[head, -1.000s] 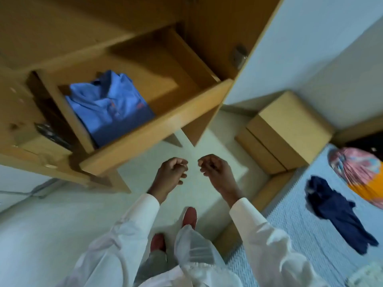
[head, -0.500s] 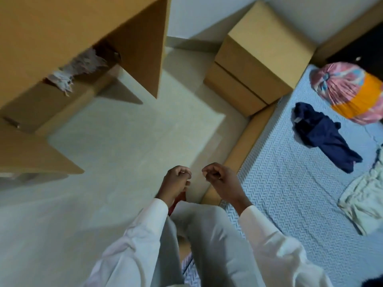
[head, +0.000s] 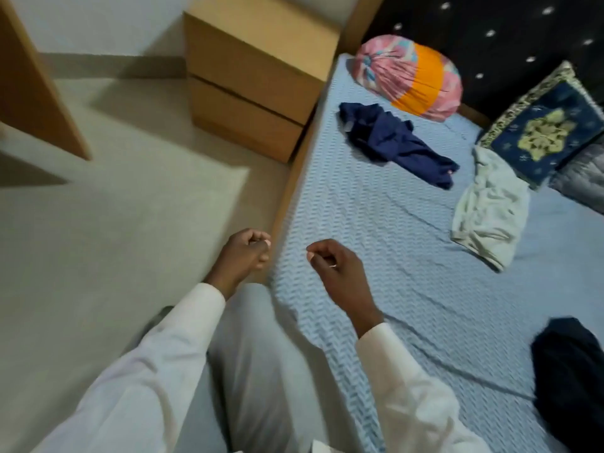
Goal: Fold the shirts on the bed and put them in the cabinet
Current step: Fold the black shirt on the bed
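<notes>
A crumpled navy shirt [head: 397,143] lies on the bed [head: 376,223] near its head. To its right a pale green-white shirt [head: 490,204] lies rumpled. A dark garment [head: 572,380] sits at the bed's near right. My left hand [head: 245,253] hangs over the bed's wooden edge with fingers curled and nothing in it. My right hand [head: 336,269] is over the blue sheet, also curled and holding nothing. Only a corner of the cabinet [head: 29,89] shows at the far left.
A wooden bedside unit [head: 255,76] stands against the wall by the bed's head. A pink and orange bundle [head: 411,76] and a navy patterned pillow [head: 542,135] lie at the headboard. Pale floor [head: 114,240] stretches between cabinet and bed.
My view has swung from the open cabinet drawer with the folded blue shirt to the bed. Both hands stayed curled and moved with me toward the bed's edge.
</notes>
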The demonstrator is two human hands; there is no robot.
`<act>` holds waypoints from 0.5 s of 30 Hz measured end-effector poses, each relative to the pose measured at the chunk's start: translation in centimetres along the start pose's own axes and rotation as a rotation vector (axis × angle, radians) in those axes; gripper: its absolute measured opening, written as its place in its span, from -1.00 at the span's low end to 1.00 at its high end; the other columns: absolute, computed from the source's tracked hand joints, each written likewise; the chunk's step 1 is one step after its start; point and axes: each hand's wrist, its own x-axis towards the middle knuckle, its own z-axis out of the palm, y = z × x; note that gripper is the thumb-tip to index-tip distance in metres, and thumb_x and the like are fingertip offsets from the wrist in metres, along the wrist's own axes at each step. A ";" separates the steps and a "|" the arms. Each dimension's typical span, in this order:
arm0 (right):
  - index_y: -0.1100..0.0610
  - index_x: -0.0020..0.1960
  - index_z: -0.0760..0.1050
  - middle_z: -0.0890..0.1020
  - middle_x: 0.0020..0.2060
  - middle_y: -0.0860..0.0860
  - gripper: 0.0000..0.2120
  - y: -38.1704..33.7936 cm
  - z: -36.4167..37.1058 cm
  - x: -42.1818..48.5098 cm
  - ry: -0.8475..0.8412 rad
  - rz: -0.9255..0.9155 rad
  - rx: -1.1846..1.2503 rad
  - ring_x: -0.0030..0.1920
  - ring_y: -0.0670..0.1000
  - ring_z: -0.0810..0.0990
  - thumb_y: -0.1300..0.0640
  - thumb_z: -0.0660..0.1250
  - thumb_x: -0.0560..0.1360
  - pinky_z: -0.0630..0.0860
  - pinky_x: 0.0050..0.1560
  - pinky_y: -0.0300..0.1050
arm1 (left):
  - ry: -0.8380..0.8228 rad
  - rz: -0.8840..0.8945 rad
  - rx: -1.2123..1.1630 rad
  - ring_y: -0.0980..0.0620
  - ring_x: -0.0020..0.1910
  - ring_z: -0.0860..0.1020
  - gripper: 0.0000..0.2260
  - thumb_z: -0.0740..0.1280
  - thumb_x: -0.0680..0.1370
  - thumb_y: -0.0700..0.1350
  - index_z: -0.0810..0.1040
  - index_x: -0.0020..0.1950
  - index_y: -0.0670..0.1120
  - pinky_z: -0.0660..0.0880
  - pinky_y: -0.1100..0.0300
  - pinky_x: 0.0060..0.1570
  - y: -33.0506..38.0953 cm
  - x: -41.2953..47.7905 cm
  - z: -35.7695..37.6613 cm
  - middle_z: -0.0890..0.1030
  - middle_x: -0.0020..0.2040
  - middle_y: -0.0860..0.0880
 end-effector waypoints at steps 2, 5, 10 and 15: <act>0.03 -0.04 0.64 0.68 -0.17 -0.17 -0.92 2.4 -2.6 -2.3 0.036 0.022 0.008 -0.17 -0.16 0.62 0.18 0.42 0.51 0.44 -0.15 -0.40 | -0.053 0.029 0.027 0.02 -0.22 0.53 -0.85 0.26 0.62 -0.23 0.54 0.15 -0.21 0.49 0.27 -0.31 0.4 -1.6 3.5 0.57 -0.08 -0.11; 0.02 -0.06 0.63 0.66 -0.20 -0.20 -0.92 6.2 -6.9 -5.9 0.110 0.088 0.047 -0.19 -0.21 0.60 0.18 0.41 0.50 0.43 -0.17 -0.41 | -0.143 0.057 0.139 -0.02 -0.14 0.59 -0.84 0.28 0.61 -0.21 0.56 0.16 -0.18 0.51 0.17 -0.18 0.5 -3.4 9.3 0.62 0.00 -0.14; 0.01 -0.04 0.62 0.64 -0.21 -0.19 -0.95 13.8 -13.2 -12.4 0.185 0.208 0.092 -0.17 -0.22 0.59 0.12 0.39 0.52 0.47 -0.16 -0.34 | -0.293 0.098 0.399 -0.07 0.00 0.63 -0.85 0.32 0.60 -0.15 0.56 0.16 -0.12 0.59 0.01 -0.02 -0.4 -5.6 19.5 0.63 0.02 -0.14; 0.01 0.00 0.60 0.65 -0.14 -0.14 -0.91 19.6 -15.9 -17.9 0.264 0.320 0.138 -0.13 -0.17 0.61 0.06 0.37 0.52 0.56 -0.05 -0.17 | -0.474 0.264 0.798 -0.02 0.12 0.58 -0.74 0.38 0.56 -0.05 0.55 0.25 0.00 0.52 0.09 0.07 -4.4 -6.8 28.9 0.61 0.13 -0.02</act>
